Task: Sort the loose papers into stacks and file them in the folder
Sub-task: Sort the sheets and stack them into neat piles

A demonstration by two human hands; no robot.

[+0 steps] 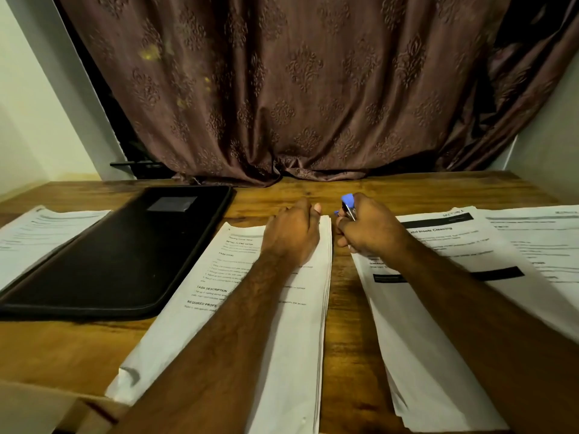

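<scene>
4 piles of paper lie on the bench [344, 186] in front of me, so I judge the sorting largely done and the filing not yet begun. The black folder [125, 249] lies closed and flat at my left, touching none of my fingers, with 1 pile [34, 236] beyond it at the far left edge. The middle stack [250, 308] runs toward me just beside the folder, and 2 more piles sit to my right: the nearer one [445, 277] under my right forearm and the farthest one [539, 239] at the right edge, overlapping it.

My left hand [293, 236] rests palm down on the top right corner of the middle stack, fingers loosely bent over its far edge and thumb out toward the gap, pinning the sheets rather than pinching them. My right hand [366, 228] is curled tight around a small blue stapler [347, 205], held just beside that same corner. Fastening this stack looks like the step in hand; every pile remains outside the folder.
</scene>
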